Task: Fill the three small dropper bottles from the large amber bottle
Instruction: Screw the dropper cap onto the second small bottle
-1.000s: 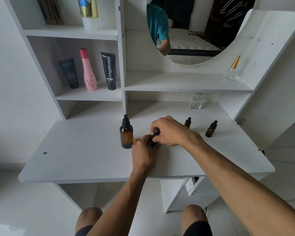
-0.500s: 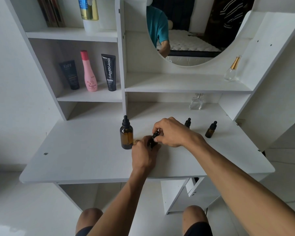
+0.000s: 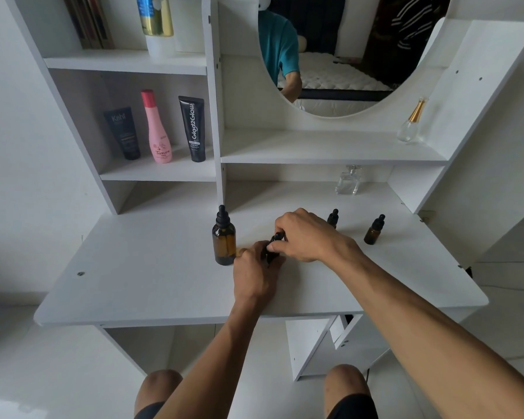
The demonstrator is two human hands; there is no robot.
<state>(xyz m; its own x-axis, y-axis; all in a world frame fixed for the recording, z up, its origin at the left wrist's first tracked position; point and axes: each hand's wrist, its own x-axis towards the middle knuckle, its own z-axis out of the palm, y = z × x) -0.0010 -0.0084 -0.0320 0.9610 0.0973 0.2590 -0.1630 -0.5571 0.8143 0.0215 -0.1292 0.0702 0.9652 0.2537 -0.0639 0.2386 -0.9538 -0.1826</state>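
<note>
The large amber bottle [image 3: 223, 241] stands capped with its black dropper top on the white desk [image 3: 152, 276], just left of my hands. My left hand [image 3: 256, 272] grips the body of a small dropper bottle [image 3: 273, 247], which is mostly hidden. My right hand [image 3: 306, 234] pinches that bottle's black dropper cap from above. Two more small amber dropper bottles stand capped to the right: one [image 3: 332, 218] partly behind my right hand, the other [image 3: 374, 230] further right.
A clear glass perfume bottle [image 3: 348, 180] stands at the back of the desk. Another gold-capped one [image 3: 411, 124] sits on the shelf above. Three cosmetic containers [image 3: 159, 128] stand in the left cubby. A round mirror [image 3: 339, 52] hangs behind.
My hands have stayed on the small bottle with only slight shifts of the right fingers on its cap. The other bottles have not moved.
</note>
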